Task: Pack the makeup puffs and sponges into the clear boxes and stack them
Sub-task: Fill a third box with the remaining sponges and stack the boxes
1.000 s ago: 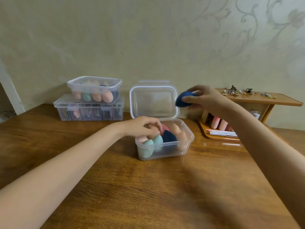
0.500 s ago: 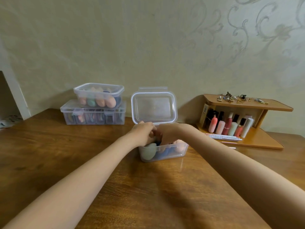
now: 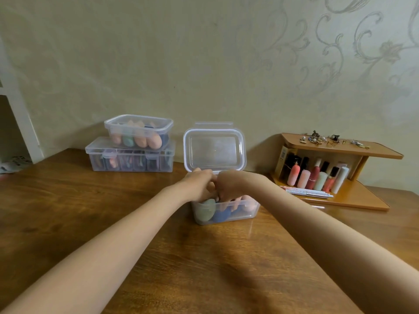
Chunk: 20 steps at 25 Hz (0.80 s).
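While both forearms reach in over the wooden table (image 3: 68, 200), the scene stands like this:

Open box: a clear plastic box (image 3: 238, 211) at mid-table, its hinged lid (image 3: 214, 149) standing upright behind.
Contents: a pale green sponge (image 3: 205, 210) and a dark blue sponge (image 3: 222, 215) against the front wall, peach ones to the right.
Left hand (image 3: 198, 185): knuckles up over the box, fingers curled down inside; what they grip, I cannot tell.
Right hand (image 3: 227, 186): touching the left, fingers bent into the sponges; grip unclear.
Packed boxes: a small lidded box of sponges (image 3: 138, 134) on a long compartment box (image 3: 131, 157), back left.
Wooden shelf (image 3: 340, 175): right, holding cosmetic bottles.
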Tool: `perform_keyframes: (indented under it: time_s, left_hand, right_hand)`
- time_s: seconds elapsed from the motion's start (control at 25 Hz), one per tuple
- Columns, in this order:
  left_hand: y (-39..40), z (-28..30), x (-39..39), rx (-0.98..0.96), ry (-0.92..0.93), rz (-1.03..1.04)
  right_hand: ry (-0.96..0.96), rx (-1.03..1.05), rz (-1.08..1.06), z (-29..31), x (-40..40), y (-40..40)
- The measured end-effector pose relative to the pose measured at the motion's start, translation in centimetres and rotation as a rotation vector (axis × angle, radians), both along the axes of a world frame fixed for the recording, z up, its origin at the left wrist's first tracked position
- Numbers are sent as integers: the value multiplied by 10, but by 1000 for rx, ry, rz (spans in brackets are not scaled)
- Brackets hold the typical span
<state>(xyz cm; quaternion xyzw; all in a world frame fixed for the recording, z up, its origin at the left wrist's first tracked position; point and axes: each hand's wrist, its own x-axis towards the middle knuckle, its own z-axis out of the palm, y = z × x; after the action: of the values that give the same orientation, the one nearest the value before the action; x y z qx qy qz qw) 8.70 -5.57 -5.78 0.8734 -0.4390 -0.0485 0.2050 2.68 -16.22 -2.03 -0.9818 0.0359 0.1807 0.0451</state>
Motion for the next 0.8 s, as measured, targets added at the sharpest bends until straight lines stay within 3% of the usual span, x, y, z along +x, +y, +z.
perform_keyframes:
  time_s: [0.08,0.16,0.24,0.32,0.4,0.52,0.6,0.68,0.8]
  left_hand:
    - [10,12,-2,-131,123,-60]
    - [22,19,7,-456,262,5]
    - [30,17,25,-738,388,228]
    - [26,10,35,-822,628,360]
    - [16,16,38,-909,793,312]
    - [9,45,35,-1111,879,287]
    - [19,48,29,-1061,766,323]
    - [38,38,14,-774,525,221]
    - [56,21,-13,-335,234,-17]
  right_hand:
    - [-35,-11,10,12,1,1]
    - [-182,127,-106,38,2,-21]
    - [-490,271,-357,41,9,-57]
    - [-615,330,-611,19,13,-73]
    - [-608,596,-661,-2,19,-76]
    - [-762,955,-590,9,15,-74]
    - [-807,961,-537,21,-3,-67]
    - [-751,785,-443,23,-26,-58]
    - [-387,421,-215,13,-54,-38]
